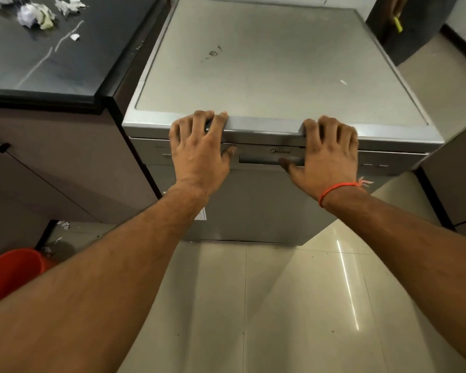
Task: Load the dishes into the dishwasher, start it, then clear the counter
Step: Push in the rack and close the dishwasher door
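A silver freestanding dishwasher (267, 71) stands in front of me with its door (253, 208) closed. My left hand (199, 149) grips the top front edge, fingers bent over the lid and thumb against the control panel. My right hand (330, 154), with an orange thread at the wrist, holds the same edge further right. Its thumb sits at the handle recess (258, 158). No dishes are in view.
A dark counter (65, 63) on the left carries crumpled paper and scraps (35, 14). A red bucket (11, 270) stands on the floor at lower left, with paper bits (63, 224) near the cabinet base. Another person's hand holding something yellow (397, 22) shows at top right.
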A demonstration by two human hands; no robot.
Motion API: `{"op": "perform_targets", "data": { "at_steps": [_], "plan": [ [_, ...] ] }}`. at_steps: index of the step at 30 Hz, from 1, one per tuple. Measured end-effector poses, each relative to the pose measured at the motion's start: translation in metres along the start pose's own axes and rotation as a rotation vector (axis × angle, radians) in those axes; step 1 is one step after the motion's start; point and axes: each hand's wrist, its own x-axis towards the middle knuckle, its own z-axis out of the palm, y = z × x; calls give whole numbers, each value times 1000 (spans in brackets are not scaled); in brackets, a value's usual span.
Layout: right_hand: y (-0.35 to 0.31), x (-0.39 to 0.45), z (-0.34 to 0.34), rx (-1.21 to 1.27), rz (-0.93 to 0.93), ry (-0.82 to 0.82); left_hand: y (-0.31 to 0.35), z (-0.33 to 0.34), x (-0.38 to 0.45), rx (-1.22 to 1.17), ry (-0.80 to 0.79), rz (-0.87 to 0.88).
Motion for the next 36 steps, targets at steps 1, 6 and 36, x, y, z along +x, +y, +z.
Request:
{"op": "perform_targets", "data": {
  "at_steps": [1,6,36],
  "plan": [
    [0,0,-4,-15,-14,-43,1,-4,0,18,-52,12],
    [4,8,-38,-13,-40,-357,2,-32,9,42,-320,46],
    [-42,137,-139,-434,-234,-1428,1,-99,95,-59,-1075,-25]
  ]
}}
